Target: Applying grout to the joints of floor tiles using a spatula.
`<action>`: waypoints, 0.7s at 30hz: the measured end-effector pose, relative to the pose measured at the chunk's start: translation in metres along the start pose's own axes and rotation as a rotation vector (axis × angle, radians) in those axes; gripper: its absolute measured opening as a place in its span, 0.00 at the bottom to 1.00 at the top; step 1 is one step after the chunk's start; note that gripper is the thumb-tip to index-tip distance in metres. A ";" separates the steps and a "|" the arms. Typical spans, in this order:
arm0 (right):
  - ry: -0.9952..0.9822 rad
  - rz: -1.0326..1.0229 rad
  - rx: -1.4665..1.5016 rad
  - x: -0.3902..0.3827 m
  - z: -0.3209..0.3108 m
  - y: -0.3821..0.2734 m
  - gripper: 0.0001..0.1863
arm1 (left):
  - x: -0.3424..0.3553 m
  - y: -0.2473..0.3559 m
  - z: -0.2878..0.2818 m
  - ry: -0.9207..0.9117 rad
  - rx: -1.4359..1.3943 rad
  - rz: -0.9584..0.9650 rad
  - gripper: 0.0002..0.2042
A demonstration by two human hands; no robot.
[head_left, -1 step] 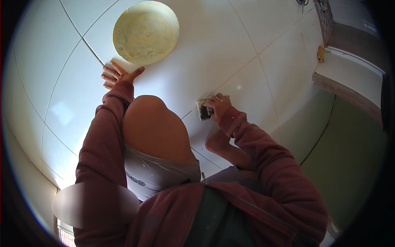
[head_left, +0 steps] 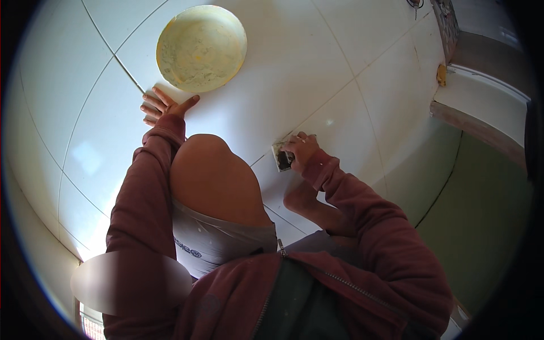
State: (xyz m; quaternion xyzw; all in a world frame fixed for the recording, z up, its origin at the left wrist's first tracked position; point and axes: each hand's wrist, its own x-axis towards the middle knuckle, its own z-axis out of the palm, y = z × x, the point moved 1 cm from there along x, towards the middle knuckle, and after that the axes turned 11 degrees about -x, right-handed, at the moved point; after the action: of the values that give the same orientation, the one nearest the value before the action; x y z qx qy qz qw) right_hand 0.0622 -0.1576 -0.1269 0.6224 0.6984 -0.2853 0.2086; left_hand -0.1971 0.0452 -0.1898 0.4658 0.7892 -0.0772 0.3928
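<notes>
My left hand (head_left: 165, 107) lies on the white tiled floor (head_left: 306, 62) with fingers spread, just below a round shallow pale yellow bowl (head_left: 201, 50) smeared with pale residue. My right hand (head_left: 304, 148) is closed on a small, squarish, grimy scraper or pad (head_left: 281, 162), pale with a dark middle, held down on the floor along a grout line. My fingers partly hide it, and some are flecked with white. My bent bare knee (head_left: 207, 164) is between my arms, and a bare foot (head_left: 303, 201) is below my right hand.
At the right, a white step or ledge (head_left: 476, 107) with a rough edge borders a greenish surface (head_left: 464, 198). A small yellowish object (head_left: 441, 75) sits by its corner. A dark small object (head_left: 415, 7) is at the top right. A pale wall (head_left: 31, 215) curves along the left.
My right hand and the squarish thing sit slightly lower in the picture. The bowl and my left hand also appear a few pixels lower, as the view shifts a little.
</notes>
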 end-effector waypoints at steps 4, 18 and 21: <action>-0.042 0.014 0.095 0.003 -0.002 0.008 0.20 | 0.000 -0.004 0.002 0.022 0.007 -0.014 0.60; 0.238 0.145 0.139 0.000 -0.002 0.026 0.19 | 0.000 -0.002 0.003 0.012 0.012 -0.017 0.60; 0.139 0.057 0.004 -0.006 0.007 0.026 0.19 | -0.001 0.001 0.003 0.016 -0.006 0.004 0.60</action>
State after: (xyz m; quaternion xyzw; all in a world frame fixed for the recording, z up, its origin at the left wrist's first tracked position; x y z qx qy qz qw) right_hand 0.0880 -0.1650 -0.1315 0.6608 0.6925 -0.2368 0.1666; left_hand -0.1939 0.0433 -0.1909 0.4669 0.7915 -0.0702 0.3881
